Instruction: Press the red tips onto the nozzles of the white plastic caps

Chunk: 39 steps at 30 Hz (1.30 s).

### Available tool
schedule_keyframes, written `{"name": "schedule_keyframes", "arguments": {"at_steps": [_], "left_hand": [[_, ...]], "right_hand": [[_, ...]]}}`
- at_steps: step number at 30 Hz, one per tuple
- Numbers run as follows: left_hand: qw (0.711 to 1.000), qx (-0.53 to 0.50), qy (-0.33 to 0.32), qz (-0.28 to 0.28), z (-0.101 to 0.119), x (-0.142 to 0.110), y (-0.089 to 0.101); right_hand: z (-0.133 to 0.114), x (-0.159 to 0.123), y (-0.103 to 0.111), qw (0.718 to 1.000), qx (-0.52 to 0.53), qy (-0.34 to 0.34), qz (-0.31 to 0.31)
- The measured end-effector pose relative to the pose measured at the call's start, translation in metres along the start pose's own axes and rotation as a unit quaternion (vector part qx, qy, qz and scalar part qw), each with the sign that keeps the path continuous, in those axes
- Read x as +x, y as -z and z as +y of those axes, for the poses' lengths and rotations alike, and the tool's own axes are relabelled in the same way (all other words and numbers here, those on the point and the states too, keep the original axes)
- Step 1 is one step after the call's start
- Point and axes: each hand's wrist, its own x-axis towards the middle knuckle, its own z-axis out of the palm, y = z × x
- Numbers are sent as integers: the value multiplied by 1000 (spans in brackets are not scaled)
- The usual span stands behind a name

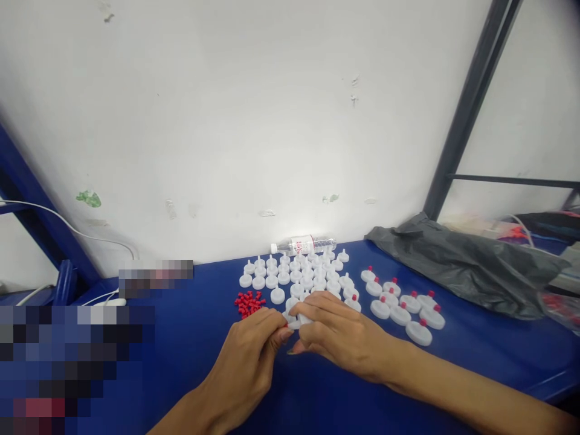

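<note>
My right hand [339, 332] is closed around a white nozzle lid [295, 324], its spout pointing left. At the spout's tip, my left hand [254, 344] pinches a small red cap [286, 325], mostly hidden by the fingers. Whether the cap sits fully on the spout cannot be made out. Left of the hands lies a loose pile of small red caps [248, 303]. Several white lids with bare upright spouts [277, 295] stand behind the hands in a close group. To the right, several lids with red caps on their spouts [418, 333] stand in loose rows.
A clear plastic bottle [303, 244] lies on its side against the white wall [272, 121]. On the right, a dark grey plastic bag [457, 263] spreads over the blue tabletop [199, 326]. A white cable [90, 234] runs along the left, near a blurred-out area.
</note>
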Motion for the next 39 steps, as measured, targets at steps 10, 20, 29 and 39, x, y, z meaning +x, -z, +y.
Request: {"name": "schedule_keyframes", "arguments": {"at_steps": [10,20,29,39], "left_hand": [[995,-82,52,11,9,1,0],[995,-26,89,-41,8,7,13],[962,249,76,-79,-24,11,36],[937,311,95,-131,-23,8,31]], "right_hand": [[-1,1,-2,1000,-13,15,17],[8,5,-6,1000,0,-7,-1],[94,-20,31,941,-73,-326,-62],[132,-42,42,862,-56,-464,-197]]}}
